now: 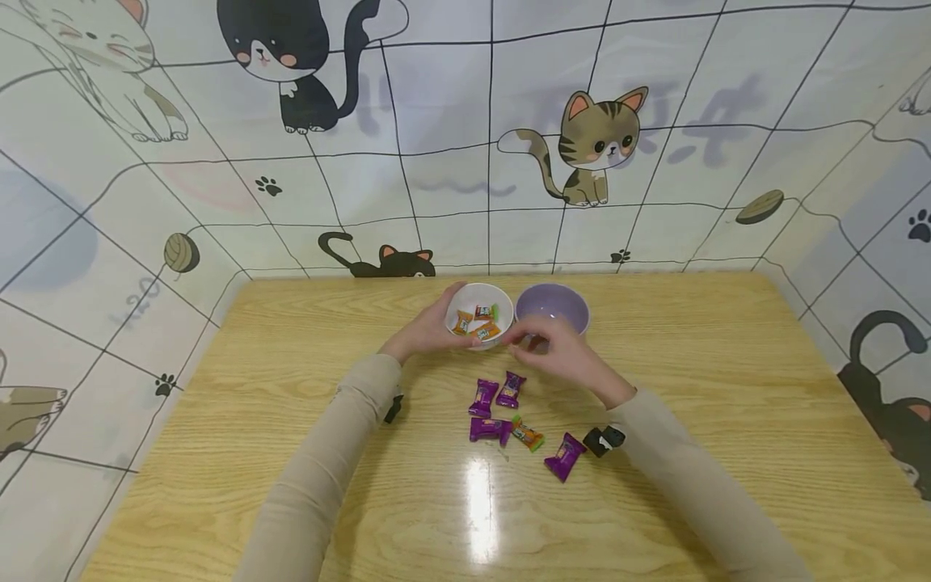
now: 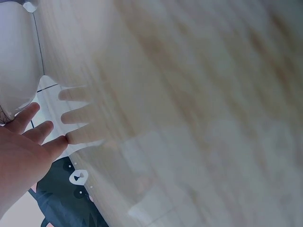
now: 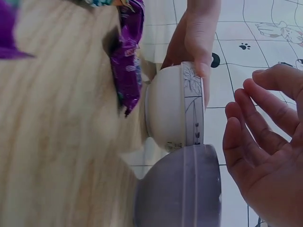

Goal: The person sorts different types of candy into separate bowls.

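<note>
Partway, I judge: three candies (image 1: 485,312) in white bowl (image 1: 469,296) near table's (image 1: 691,356) far edge, gripped by my left hand (image 1: 431,327); five candies (image 1: 483,398) left nearer me. Right hand (image 1: 558,349) loosely curved, apparently empty, over purple bowl (image 1: 553,299).

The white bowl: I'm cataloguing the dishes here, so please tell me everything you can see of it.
The white bowl looks glossy and ceramic, round, with a grey plant-like drawing outside below the rim and a small dark printed mark. It sits upright, apparently on the wooden table, holding three small wrapped candies. The left hand grips its side, thumb at the rim. The purple bowl is close beside it, to the right; whether they touch is unclear.
</note>
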Available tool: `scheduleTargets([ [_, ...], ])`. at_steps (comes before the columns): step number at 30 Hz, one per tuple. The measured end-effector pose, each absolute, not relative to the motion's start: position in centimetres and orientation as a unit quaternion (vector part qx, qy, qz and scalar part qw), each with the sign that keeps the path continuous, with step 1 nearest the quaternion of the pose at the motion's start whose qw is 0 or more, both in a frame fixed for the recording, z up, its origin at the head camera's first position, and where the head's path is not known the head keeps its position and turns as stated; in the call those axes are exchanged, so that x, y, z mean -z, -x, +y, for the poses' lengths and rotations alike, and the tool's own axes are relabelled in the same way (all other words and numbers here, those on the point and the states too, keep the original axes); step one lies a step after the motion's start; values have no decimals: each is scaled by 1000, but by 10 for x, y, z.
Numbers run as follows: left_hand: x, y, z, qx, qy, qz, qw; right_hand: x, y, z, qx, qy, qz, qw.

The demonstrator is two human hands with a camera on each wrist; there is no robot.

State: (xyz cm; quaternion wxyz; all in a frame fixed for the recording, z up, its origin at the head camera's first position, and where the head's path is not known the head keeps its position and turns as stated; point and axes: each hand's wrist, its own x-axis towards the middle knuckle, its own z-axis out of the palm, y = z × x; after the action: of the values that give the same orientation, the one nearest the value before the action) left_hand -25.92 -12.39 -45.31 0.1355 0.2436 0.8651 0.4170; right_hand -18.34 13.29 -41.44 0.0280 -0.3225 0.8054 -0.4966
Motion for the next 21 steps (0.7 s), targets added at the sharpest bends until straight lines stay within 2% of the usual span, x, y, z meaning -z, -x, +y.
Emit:
scheduleTargets([
  [16, 457, 262, -123, -428, -242, 861, 132, 425, 164, 140, 488, 341, 803, 32],
  [21, 456, 261, -123, -426, -239, 862, 134, 429, 158, 140, 491, 344, 799, 49],
])
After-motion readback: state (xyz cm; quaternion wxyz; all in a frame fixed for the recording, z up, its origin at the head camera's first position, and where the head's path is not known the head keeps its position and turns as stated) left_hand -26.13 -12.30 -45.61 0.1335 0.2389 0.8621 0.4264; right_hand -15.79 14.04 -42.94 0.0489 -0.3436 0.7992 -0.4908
